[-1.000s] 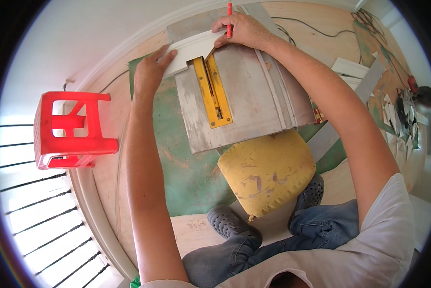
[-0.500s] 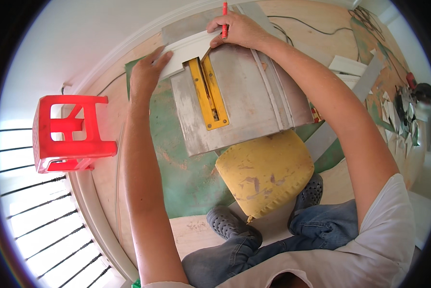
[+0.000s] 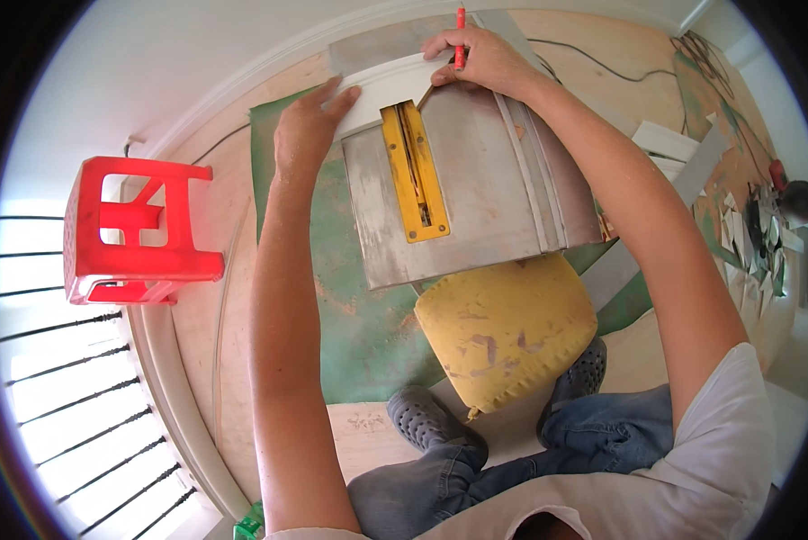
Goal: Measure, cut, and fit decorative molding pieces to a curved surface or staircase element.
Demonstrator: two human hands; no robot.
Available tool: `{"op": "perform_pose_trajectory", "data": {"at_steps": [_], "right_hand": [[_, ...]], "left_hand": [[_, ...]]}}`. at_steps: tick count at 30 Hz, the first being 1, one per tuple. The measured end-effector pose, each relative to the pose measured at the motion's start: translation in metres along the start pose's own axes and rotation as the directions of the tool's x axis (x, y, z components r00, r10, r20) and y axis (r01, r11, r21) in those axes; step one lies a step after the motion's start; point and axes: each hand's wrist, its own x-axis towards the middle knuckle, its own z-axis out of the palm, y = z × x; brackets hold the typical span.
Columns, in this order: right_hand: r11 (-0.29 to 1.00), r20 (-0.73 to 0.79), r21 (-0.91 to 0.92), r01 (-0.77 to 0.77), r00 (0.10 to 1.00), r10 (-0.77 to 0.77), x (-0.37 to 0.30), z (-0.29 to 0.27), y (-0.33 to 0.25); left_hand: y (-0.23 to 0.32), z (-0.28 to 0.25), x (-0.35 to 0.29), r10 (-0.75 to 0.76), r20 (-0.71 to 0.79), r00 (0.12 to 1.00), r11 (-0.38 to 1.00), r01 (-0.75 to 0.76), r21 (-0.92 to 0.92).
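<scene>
A white trim board (image 3: 388, 83) with a moulded profile lies across the far end of a grey metal table saw (image 3: 485, 180), by the yellow blade insert (image 3: 413, 180). My left hand (image 3: 312, 126) grips the board's left part, thumb on top and fingers over the far edge. My right hand (image 3: 492, 65) holds the board's right end between thumb and fingers. A red pencil or marker (image 3: 461, 38) stands upright between the fingers of that same hand. The fingers partly hide both ends of the board.
A yellow padded seat (image 3: 512, 328) stands before the saw, between my feet. A red plastic stool (image 3: 143, 229) is at the left, beside the railing (image 3: 80, 360). Green sheeting (image 3: 345, 333) covers part of the floor. White offcuts (image 3: 665, 139) and cables (image 3: 602, 61) lie at the right.
The whole view has shifted, so the saw and hands appear further right. Both hands keep their hold, and the board's inner edge now sits at the far end of the yellow insert.
</scene>
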Motion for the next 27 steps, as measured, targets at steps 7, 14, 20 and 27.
{"op": "perform_pose_trajectory", "data": {"at_steps": [7,14,20,27], "right_hand": [[0.98,0.103,0.143,-0.141,0.987,0.127,-0.004,-0.01,-0.014],[0.978,0.082,0.184,-0.103,0.993,0.089,-0.006,-0.012,-0.001],[0.986,0.086,0.101,-0.135,0.988,0.127,-0.006,-0.013,-0.014],[0.996,-0.023,0.076,0.047,0.999,-0.045,-0.003,-0.001,0.006]], "left_hand": [[0.003,0.004,-0.002,0.008,-0.007,1.0,1.0,-0.008,0.024],[0.01,0.006,-0.001,-0.011,0.02,1.0,0.999,0.01,0.054],[0.006,0.003,0.0,0.018,0.02,1.0,0.998,-0.019,0.059],[0.001,0.003,0.002,0.039,0.018,0.999,0.999,-0.039,0.027]]}}
